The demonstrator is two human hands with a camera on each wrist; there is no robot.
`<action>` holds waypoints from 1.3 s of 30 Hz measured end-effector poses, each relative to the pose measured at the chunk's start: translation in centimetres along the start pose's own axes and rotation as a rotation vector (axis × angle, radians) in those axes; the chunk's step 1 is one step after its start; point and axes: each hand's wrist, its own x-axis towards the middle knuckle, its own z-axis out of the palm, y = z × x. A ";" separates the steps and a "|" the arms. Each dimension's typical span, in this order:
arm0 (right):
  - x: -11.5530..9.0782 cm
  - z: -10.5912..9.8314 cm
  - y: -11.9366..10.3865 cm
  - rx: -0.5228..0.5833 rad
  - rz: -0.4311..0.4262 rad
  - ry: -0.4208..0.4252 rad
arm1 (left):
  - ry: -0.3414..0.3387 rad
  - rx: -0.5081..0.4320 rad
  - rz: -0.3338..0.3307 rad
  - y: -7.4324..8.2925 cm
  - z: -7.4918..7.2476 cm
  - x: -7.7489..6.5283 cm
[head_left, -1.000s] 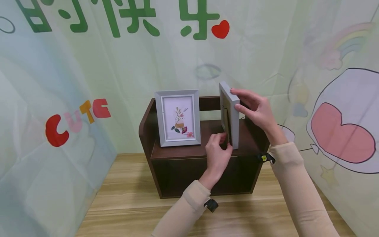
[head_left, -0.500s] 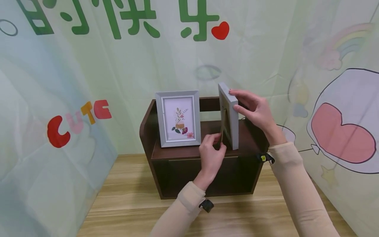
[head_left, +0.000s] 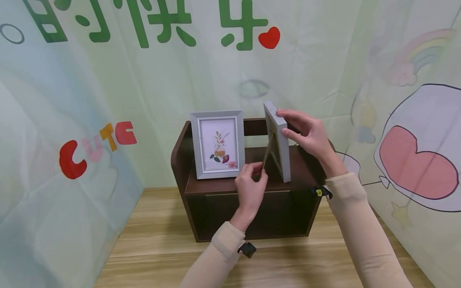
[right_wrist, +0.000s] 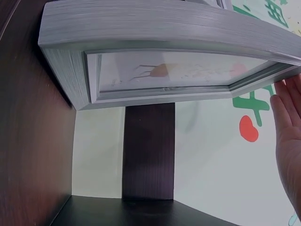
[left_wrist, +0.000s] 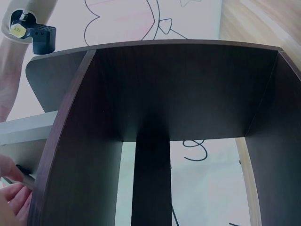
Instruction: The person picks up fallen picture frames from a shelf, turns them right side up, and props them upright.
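A grey picture frame (head_left: 284, 154) stands sideways on the right of the dark brown shelf's top board, its back turned left. My right hand (head_left: 311, 134) holds its upper corner, thumb on the near edge and fingers over the top. Low behind the frame, my left hand (head_left: 251, 188) pinches the free end of its thin stand leg (head_left: 269, 150), which is swung away from the back. The right wrist view shows the glazed front of this frame (right_wrist: 155, 28) and my right hand (right_wrist: 292, 136) at its far end. Only part of my left hand (left_wrist: 16, 188) shows in the left wrist view.
A second grey frame (head_left: 195, 148) with a flower picture faces forward on the shelf's left. The dark brown shelf (head_left: 212, 186) has raised sides, a back rail and a lower compartment. It stands on a wood-grain surface (head_left: 155, 240), with printed cloth (head_left: 155, 92) around it.
My left hand has moved left, drawing the stand leg away from the frame's back. The held frame has shifted slightly left at the top, with my right hand still on its corner.
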 end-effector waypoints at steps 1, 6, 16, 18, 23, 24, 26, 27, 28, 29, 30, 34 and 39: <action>0.0 0.0 0.1 0.000 -0.007 -0.003 | 0.001 0.003 0.001 -0.1 -0.1 0.0; 0.3 0.5 -0.4 -0.039 -0.017 -0.023 | 0.008 0.012 0.009 -0.4 -0.5 0.2; 1.0 1.8 -2.5 -0.116 -0.047 -0.073 | 0.018 0.032 0.008 -0.9 -1.4 0.6; 1.1 2.0 -2.6 -0.126 -0.048 -0.076 | 0.018 0.031 0.012 -1.0 -1.5 0.6; 1.3 2.3 -2.7 -0.132 -0.066 -0.080 | 0.024 0.025 0.027 -1.2 -1.7 0.8; 1.3 2.4 -2.7 -0.133 -0.069 -0.081 | 0.027 0.026 0.029 -1.3 -1.7 0.8; 1.4 2.5 -2.7 -0.140 -0.077 -0.083 | 0.030 0.030 0.031 -1.3 -1.8 0.8; 1.4 2.5 -2.6 -0.144 -0.076 -0.082 | 0.029 0.032 0.028 -1.3 -1.8 0.8; 1.4 2.5 -2.7 -0.150 -0.078 -0.081 | 0.028 0.034 0.027 -1.3 -1.9 0.8; 1.4 2.5 -2.6 -0.156 -0.078 -0.081 | 0.026 0.034 0.024 -1.3 -1.9 0.8; 1.3 2.5 -2.6 -0.158 -0.078 -0.080 | 0.023 0.036 0.022 -1.3 -1.9 0.8; 1.2 2.5 -2.7 -0.170 -0.077 -0.084 | 0.013 0.035 0.019 -1.3 -2.0 0.7; 1.2 2.6 -2.7 -0.183 -0.079 -0.084 | 0.009 0.034 0.025 -1.2 -2.1 0.6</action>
